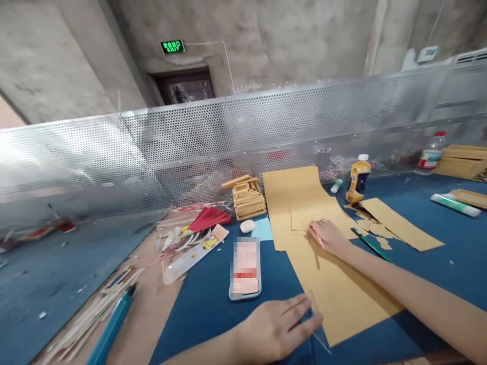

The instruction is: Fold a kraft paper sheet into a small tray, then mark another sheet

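My right hand (327,236) lies on the large tan paper sheet (353,299), its fingers closed round a slim pink-red pen (318,237). Nearer to me, my left hand (279,327) grips a clear plastic ruler-like strip (321,329) at the sheet's left edge; its full shape is hard to see. Further tan sheets lie overlapped beyond, reaching up to the perforated panel. To the right of my right forearm is a green pen (371,244). A phone (245,268) with a blurred screen rests left of the paper.
A perforated metal panel (213,137) borders the table's back. Stacked tan frames (249,200), a light blue paper (262,229), red folded paper (210,218) and a teal cutter-like tool (112,327) lie left. Rightward stand a yellow drink bottle (357,180), paper scraps (375,226) and a glue tube (455,205).
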`<state>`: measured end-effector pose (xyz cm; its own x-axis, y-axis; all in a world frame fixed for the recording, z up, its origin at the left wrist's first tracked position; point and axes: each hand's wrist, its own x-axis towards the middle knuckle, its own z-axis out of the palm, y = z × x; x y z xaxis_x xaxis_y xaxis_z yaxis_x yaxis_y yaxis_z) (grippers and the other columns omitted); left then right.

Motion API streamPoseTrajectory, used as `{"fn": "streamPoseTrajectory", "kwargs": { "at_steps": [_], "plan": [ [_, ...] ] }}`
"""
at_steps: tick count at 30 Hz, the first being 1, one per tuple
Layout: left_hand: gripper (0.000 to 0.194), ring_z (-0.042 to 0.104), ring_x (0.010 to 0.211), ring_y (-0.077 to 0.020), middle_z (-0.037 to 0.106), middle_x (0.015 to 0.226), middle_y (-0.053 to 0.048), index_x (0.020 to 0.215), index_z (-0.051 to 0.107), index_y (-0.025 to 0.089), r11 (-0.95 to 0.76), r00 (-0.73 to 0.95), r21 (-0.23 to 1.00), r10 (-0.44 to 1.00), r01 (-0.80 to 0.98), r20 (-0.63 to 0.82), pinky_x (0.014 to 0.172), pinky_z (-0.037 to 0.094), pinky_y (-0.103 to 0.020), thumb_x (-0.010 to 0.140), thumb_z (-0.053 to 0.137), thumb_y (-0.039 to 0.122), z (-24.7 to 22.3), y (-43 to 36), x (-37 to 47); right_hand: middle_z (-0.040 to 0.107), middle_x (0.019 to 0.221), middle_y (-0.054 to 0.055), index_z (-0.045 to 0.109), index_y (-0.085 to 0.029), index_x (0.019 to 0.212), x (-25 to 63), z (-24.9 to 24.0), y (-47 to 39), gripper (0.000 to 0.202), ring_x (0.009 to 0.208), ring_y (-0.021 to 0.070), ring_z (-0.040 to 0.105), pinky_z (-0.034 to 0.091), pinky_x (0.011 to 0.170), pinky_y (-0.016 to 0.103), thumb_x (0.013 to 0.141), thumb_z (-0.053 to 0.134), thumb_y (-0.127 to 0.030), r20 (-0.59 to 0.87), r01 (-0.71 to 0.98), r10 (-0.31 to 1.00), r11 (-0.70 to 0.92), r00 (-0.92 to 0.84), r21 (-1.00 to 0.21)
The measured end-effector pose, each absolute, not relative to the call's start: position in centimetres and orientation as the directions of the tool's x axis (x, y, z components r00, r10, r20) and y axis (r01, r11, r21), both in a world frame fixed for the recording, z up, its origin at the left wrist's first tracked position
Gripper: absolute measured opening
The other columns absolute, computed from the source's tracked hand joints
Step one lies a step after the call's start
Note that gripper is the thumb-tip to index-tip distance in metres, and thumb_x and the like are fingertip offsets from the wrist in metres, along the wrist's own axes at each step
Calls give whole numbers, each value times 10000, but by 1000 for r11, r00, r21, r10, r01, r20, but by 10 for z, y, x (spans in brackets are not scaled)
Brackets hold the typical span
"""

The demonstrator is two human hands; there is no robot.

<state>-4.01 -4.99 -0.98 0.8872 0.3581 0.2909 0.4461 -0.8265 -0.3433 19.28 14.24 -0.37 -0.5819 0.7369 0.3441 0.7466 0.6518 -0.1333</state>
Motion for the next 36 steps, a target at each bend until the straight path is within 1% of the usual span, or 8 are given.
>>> {"fn": "streamPoseTrajectory", "kwargs": {
  "at_steps": [9,16,21,23,26,29,32,36],
  "plan": [
    [457,449,1283,-240,517,1331,-179,1393,362,75,-750,803,-304,494,587,332,1023,436,-308,942,408,123,-10,-48,-39,634,908,106,593,-175,956,198,-11,114,243,789,204,625,437,708,295,964,356,-222,314,711,694,698,-647,-78],
    [447,420,1305,-244,502,1342,-187,1381,380,107,-790,821,-248,490,560,292,1015,443,-323,936,402,136,-14,-47,-36,651,955,97,597,-199,941,206,-15,100,244,827,215,635,466,720,321,964,363,-266,375,668,685,717,-624,-199],
    [425,461,1274,-244,534,1304,-194,1366,399,105,-774,808,-257,502,579,309,982,471,-328,942,380,113,-14,-48,-35,658,923,113,612,-182,928,205,-9,101,187,902,245,602,443,833,380,923,459,-288,464,583,622,775,-631,-244],
    [428,466,1270,-252,523,1315,-197,1366,403,110,-743,784,-260,547,616,293,961,487,-331,939,385,105,-16,-47,-36,656,912,110,619,-177,920,202,-4,96,199,889,245,589,432,836,387,906,493,-331,491,551,637,768,-595,-327],
    [413,464,1269,-273,507,1335,-193,1344,438,117,-697,743,-259,614,669,267,930,506,-339,933,403,114,-20,-45,-35,643,798,55,637,-186,827,197,-1,83,300,757,199,578,442,708,326,903,477,-429,355,447,755,627,-551,-637],
    [400,472,1262,-277,515,1331,-182,1334,458,120,-678,724,-254,641,690,256,925,505,-346,936,407,127,-24,-43,-34,565,614,11,653,-167,722,190,-8,71,474,565,146,495,364,537,275,911,398,-520,108,302,844,303,-525,-904],
    [373,494,1243,-261,527,1326,-159,1314,482,126,-682,725,-247,642,689,250,928,500,-344,951,400,135,-23,-42,-33,490,531,-19,663,-147,830,185,-15,65,438,518,125,446,326,519,262,920,394,-480,3,135,848,88,-530,-987],
    [335,521,1213,-256,542,1320,-119,1273,520,128,-722,758,-230,615,653,220,882,522,-332,961,396,123,-18,-44,-31,509,577,-49,542,-191,902,182,-16,60,173,524,109,444,315,496,232,845,564,-354,-55,110,872,-2,-487,-994]
  ]
}}
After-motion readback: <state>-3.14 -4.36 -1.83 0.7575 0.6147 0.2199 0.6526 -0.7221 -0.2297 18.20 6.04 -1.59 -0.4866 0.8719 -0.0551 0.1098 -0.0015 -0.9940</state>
